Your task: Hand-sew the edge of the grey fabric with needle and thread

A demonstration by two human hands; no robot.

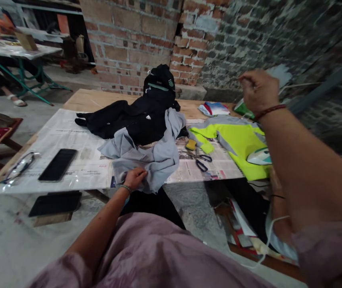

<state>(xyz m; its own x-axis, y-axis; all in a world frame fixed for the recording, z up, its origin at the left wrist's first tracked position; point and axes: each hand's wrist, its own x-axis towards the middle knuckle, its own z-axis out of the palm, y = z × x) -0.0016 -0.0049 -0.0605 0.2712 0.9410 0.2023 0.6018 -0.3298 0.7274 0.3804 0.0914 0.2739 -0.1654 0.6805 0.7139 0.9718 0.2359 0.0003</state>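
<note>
My left hand point(135, 179) is closed on the grey cloth point(162, 154) at the front edge of the table. This cloth lies bunched against a black garment point(135, 118). My right hand point(259, 90) is raised high over the right side, fingers pinched together; anything between them is too small to make out. Dark-handled scissors point(201, 162) lie on newspaper to the right of the grey cloth, beside a small yellow-and-dark item point(191, 145). Farther right, a bright yellow and grey garment point(239, 142) is spread out with a white iron point(259, 156) on it.
Newspaper under clear plastic covers the wooden table point(84, 98). A phone point(58, 165) and glasses point(21, 166) lie left. A black bag or cap point(160, 78) and folded cloth point(214, 108) sit at the back. Another person's arm point(275, 186) is by the iron. A brick wall point(135, 48) stands behind.
</note>
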